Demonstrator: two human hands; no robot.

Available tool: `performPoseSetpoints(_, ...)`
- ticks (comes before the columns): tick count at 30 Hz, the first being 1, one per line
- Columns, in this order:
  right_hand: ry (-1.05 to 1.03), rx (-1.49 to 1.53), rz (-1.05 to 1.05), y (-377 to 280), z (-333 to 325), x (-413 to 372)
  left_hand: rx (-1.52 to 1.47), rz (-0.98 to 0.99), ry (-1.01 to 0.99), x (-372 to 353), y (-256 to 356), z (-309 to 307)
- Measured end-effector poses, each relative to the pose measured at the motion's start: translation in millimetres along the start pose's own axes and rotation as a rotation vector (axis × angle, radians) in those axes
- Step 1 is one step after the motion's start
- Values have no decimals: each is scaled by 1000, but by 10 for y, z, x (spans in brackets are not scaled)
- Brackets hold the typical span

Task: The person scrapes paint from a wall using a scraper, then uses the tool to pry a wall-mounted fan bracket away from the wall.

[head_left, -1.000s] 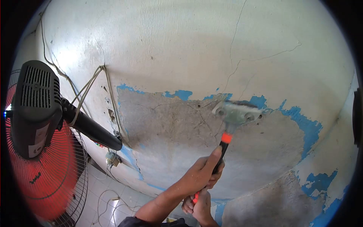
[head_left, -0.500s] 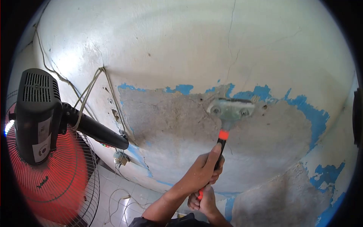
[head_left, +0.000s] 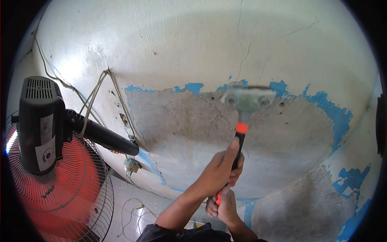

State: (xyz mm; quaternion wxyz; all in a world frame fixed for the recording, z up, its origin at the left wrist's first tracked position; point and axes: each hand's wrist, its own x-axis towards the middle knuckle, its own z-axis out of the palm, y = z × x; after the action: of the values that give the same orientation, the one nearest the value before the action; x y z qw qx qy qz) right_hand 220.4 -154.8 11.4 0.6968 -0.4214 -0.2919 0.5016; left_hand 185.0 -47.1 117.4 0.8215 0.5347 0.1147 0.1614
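Note:
Both my hands are closed round a long-handled scraper (head_left: 242,128) with a black and orange-red handle. My left hand (head_left: 219,172) grips the upper handle, thumb lying along it. Lower down, my right hand (head_left: 224,206) wraps the handle's orange-red end. The wide metal scraper head, slightly blurred, lies over the border between the bare grey patch (head_left: 181,133) and the whitish painted wall (head_left: 161,40). Ragged blue paint (head_left: 278,87) shows along that border on both sides of the head. Whether the blade touches the wall is hard to tell.
A black fan (head_left: 44,121) with a red blade disc and wire cage stands at the left. Cables (head_left: 94,90) hang from the wall beside it. Near the tiled floor (head_left: 125,209) is a small socket box (head_left: 131,165). Thin cracks run up the wall.
The scraper head has moved up the wall, from the grey patch to the painted border. Both my hands keep their grip on the handle.

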Motion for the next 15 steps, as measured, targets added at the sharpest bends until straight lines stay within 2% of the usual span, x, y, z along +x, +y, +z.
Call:
performPoseSetpoints(5, 26, -78, 5, 73, 10, -10, 13, -13, 9, -12, -71, -43)
performPoseSetpoints(6, 35, 43, 19, 31, 8, -6, 15, -5, 2, 5, 10, -1)
performPoseSetpoints(15, 4, 24, 10, 22, -25, -34, -26, -19, -5, -4, -26, -3)
